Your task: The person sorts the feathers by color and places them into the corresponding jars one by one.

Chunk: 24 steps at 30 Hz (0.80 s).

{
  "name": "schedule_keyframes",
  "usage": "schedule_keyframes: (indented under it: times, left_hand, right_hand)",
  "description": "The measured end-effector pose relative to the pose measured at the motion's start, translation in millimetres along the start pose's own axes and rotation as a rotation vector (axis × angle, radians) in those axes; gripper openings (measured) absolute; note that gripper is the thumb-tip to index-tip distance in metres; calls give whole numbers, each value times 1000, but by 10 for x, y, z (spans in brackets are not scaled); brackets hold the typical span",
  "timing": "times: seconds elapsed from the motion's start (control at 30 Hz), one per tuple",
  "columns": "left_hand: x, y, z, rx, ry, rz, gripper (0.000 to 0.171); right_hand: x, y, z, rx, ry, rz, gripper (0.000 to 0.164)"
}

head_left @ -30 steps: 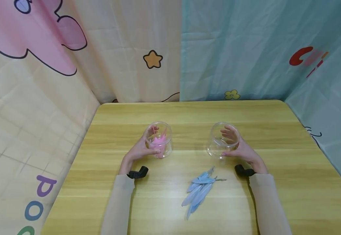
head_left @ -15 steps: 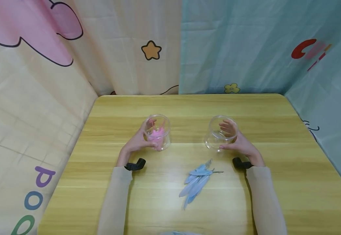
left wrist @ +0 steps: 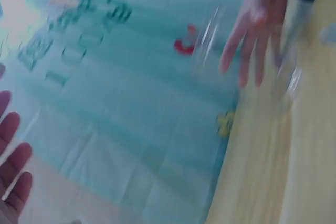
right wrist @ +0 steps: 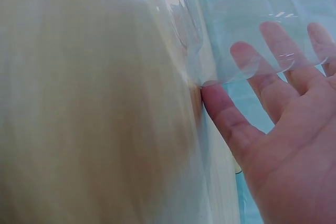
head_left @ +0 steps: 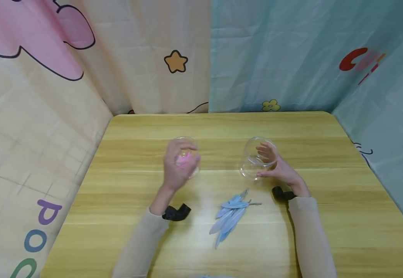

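Observation:
My left hand [head_left: 178, 168] is over the left clear plastic cup [head_left: 195, 173] in the head view, its fingers loosely bent and holding nothing. It covers much of that cup, where pink feather-like pieces [head_left: 183, 159] show inside. In the left wrist view its fingertips [left wrist: 14, 169] appear spread at the left edge. My right hand [head_left: 284, 170] holds a second clear plastic cup [head_left: 250, 166] from the right, thumb in front and fingers behind the wall. In the right wrist view that cup's wall overlaps the fingers [right wrist: 244, 59]. This cup looks empty and stands upright on the table.
Several pale blue feathers [head_left: 230, 218] lie in a loose pile on the wooden table [head_left: 222, 129], between the forearms. Something pale blue [head_left: 211, 276] just shows at the bottom edge. Printed curtains [head_left: 145, 58] hang behind and beside the table.
My left hand has let go of the left cup's side and moved up over it. The right hand stays at its cup. The head view has shifted slightly.

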<state>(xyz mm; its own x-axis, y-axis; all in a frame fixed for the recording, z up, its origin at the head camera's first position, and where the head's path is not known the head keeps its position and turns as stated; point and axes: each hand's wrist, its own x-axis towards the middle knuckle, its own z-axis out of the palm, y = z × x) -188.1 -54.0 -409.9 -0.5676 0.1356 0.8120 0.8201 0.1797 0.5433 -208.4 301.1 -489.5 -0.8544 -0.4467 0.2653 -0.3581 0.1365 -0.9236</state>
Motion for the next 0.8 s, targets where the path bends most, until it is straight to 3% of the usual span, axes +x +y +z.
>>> schedule_keyframes:
  times: [0.07,0.17,0.2,0.27,0.37,0.5,0.8]
  left_hand:
    - [-97,194,271,89,-235,-3,28]
    - [-303,379,667,263,-670,-32,34]
    - [-372,410,784,320,-787,-35,37]
    - [-499,430,984,433,-941,-13,43]
    - [-620,413,1185,573,-1005,46,43]
    - [-662,378,1318,696,-993,96,38]
    - [-607,385,1467,762,-1060,23,34]
  right_hand:
    - [2,12,4,1,3,9,103]
    - [-10,19,18,-3,3,14,103]
    - [-17,19,25,-2,2,13,103]
    - [-29,15,42,2,-5,12,103]
    - [-40,-70,80,3,-8,24,102]
    - [-50,-228,126,8,-5,42,99]
    - [-47,-300,98,-10,-4,33,98]
